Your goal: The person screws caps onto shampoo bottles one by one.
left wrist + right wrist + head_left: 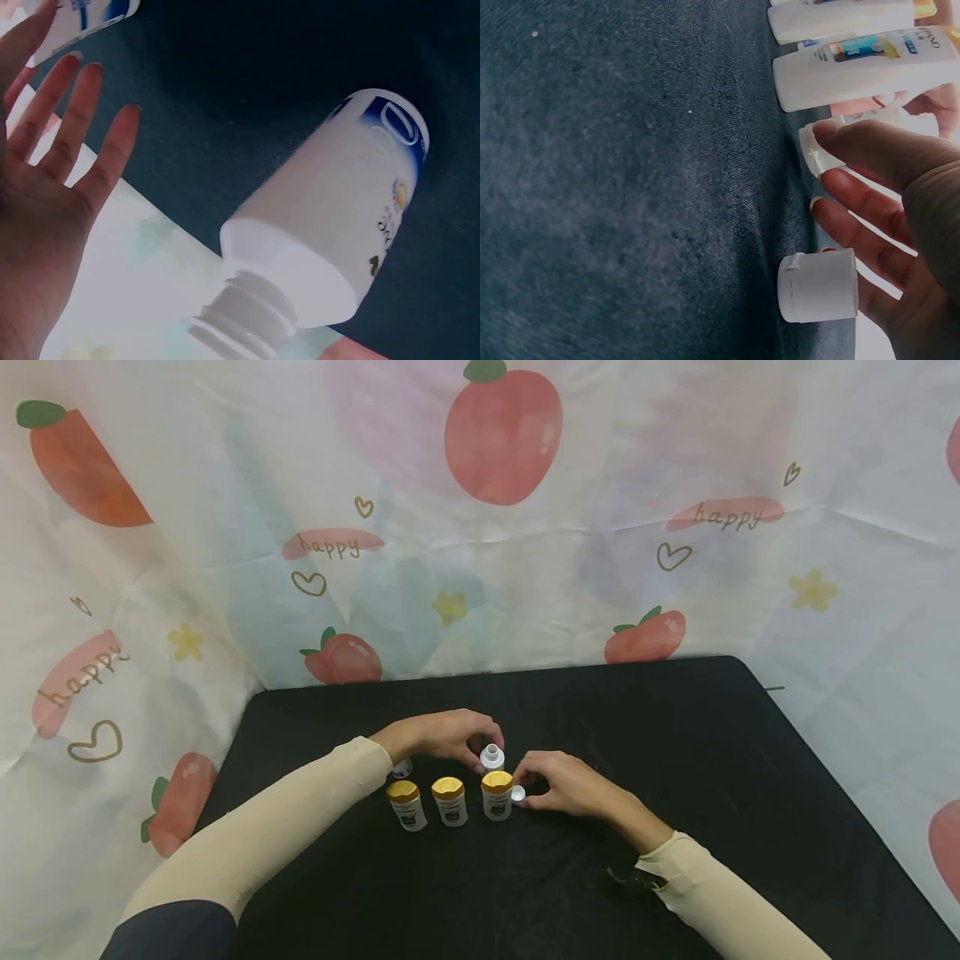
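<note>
In the head view my left hand [450, 733] holds a white uncapped bottle [492, 758], its thumb and fingers around the sides. Its blue-marked lower part [101, 13] shows beside my fingers in the left wrist view. My right hand [566, 783] pinches a small white cap [518, 793] between thumb and index finger, close to the table. Under my left wrist stands a second uncapped bottle [315, 217], white with a blue band and a threaded neck; my forearm partly hides it in the head view. Below my right fingers another white cap [817, 286] rests on the table.
Three white bottles with gold caps stand in a row nearer me: a left one [407, 807], a middle one [450, 803] and a right one [497, 797], which overlaps the held bottle. The black-covered table [495, 902] backs onto a printed curtain [525, 577].
</note>
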Tool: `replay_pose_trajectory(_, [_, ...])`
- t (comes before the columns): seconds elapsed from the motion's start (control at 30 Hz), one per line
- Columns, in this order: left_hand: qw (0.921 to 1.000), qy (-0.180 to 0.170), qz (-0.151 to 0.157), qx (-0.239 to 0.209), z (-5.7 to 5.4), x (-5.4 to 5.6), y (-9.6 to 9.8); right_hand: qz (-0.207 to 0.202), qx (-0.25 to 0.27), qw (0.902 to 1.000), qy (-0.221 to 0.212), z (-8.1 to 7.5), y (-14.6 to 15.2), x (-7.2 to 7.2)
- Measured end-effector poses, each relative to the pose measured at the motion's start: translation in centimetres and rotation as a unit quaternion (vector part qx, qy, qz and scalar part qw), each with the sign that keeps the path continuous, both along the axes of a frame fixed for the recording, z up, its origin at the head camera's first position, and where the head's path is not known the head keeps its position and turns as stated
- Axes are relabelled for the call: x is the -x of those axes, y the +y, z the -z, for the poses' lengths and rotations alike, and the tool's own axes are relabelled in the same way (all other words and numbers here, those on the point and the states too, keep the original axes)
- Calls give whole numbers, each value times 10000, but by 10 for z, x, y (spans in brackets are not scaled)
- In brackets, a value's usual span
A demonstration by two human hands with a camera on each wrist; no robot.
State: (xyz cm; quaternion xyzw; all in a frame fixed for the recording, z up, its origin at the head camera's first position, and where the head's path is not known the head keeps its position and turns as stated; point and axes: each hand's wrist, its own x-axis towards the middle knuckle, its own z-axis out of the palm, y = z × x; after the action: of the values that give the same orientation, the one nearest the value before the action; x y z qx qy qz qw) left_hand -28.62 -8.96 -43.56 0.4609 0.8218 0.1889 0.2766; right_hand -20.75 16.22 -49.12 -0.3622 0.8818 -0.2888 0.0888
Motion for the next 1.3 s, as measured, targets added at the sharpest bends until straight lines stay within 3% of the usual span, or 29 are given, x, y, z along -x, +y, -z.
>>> replay_pose_trajectory(0.13, [9998,99,109,-117,2,1,-3,-7,51,10000,-70,1,1,1])
replay_pose_trajectory(0.27, [9998,-11,-57,-177,-2,2,-5,37,146,9997,-199,1,3,1])
replay_pose_trajectory(0.6, [9955,14,-643,-698,-29,6,-22,197,443,9986,-207,-9,9,0])
replay_pose_trajectory(0.9, [9782,202,-1310,-1601,-52,5,-42,422,674,9968,-84,-20,13,-1])
replay_pose_trajectory(1.3, [9560,270,-1651,-2409,-65,-9,-52,439,1529,9861,474,-35,13,0])
